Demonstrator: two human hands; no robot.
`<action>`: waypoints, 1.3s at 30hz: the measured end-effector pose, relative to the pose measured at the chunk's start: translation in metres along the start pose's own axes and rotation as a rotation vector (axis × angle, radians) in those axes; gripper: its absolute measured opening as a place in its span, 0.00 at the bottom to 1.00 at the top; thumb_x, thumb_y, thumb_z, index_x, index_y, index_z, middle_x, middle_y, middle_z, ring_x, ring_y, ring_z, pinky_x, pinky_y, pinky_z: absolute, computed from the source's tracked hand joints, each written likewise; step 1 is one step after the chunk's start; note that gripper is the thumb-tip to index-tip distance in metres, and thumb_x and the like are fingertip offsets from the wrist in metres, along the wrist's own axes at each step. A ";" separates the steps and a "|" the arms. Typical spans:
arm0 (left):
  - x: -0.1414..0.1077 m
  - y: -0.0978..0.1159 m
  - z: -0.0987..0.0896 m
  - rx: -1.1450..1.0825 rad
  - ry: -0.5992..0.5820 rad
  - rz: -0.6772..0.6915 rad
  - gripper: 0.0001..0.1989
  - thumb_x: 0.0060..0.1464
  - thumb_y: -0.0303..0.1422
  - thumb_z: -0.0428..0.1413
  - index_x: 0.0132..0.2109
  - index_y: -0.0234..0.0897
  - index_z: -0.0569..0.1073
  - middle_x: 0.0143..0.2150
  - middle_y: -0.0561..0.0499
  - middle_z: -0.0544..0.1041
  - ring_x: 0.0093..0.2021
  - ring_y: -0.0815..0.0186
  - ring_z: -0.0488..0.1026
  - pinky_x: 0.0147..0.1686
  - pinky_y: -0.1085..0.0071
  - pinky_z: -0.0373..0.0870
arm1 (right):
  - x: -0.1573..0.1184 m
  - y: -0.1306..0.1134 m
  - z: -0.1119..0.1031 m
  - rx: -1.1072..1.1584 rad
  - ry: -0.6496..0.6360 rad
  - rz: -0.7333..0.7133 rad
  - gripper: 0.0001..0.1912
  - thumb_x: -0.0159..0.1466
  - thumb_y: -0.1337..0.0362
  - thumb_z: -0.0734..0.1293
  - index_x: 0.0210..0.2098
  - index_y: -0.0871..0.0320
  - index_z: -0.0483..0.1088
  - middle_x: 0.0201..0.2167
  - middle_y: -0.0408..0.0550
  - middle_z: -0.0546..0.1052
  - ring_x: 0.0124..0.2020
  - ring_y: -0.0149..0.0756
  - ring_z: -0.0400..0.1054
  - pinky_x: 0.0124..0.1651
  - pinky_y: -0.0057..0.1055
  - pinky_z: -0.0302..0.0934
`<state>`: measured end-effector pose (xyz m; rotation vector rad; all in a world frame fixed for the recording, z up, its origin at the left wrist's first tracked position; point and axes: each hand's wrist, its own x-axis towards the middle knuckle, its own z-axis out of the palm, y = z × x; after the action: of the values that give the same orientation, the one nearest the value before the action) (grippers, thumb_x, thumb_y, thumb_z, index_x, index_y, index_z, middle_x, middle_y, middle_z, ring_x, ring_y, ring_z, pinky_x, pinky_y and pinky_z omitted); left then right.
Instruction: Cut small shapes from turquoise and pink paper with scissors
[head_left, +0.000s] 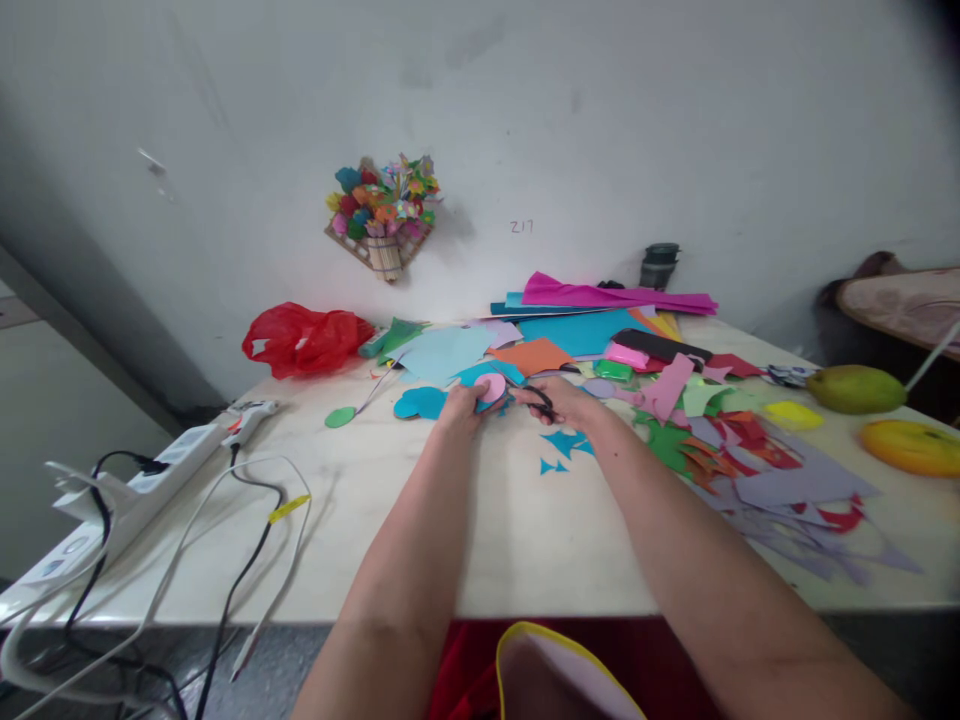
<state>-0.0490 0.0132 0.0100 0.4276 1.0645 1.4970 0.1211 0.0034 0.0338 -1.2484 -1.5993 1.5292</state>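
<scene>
My left hand [463, 403] pinches a pink paper circle [491, 388] together with a blue sheet of paper [484, 373] behind it. My right hand [562, 400] is closed round the black handles of a pair of scissors [541, 402], whose blades point left toward the blue paper. Whether the blades touch the paper is too small to tell. Left of my left hand lie blue cut-out rounds [422, 403]. Small blue offcuts [568, 443] are scattered on the table below my right hand.
Paper scraps [799, 490] spread over the table's right side, beside two mango-like fruits [856, 389]. Coloured sheets [577, 333] and a red plastic bag [306, 340] lie at the back. A green paper oval [340, 417] is left of my hands. A power strip [161, 480] and cables run along the left edge.
</scene>
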 end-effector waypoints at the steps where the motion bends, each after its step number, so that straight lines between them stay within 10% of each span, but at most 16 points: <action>1: 0.000 0.000 0.000 -0.006 -0.003 -0.001 0.09 0.50 0.15 0.57 0.38 0.27 0.73 0.33 0.44 0.76 0.29 0.62 0.76 0.31 0.60 0.81 | 0.000 0.000 0.000 0.002 0.000 -0.003 0.21 0.56 0.51 0.76 0.29 0.63 0.69 0.12 0.38 0.66 0.11 0.21 0.54 0.12 0.19 0.43; 39: -0.006 0.011 -0.011 0.114 -0.170 -0.136 0.12 0.54 0.18 0.55 0.45 0.23 0.75 0.37 0.38 0.80 0.34 0.57 0.80 0.30 0.67 0.79 | 0.000 0.006 -0.019 -0.076 -0.121 -0.082 0.18 0.57 0.54 0.74 0.24 0.60 0.66 0.12 0.38 0.65 0.12 0.21 0.51 0.12 0.20 0.45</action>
<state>-0.0627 0.0048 0.0150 0.5414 1.0263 1.2611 0.1391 0.0110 0.0310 -1.1340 -1.7794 1.5300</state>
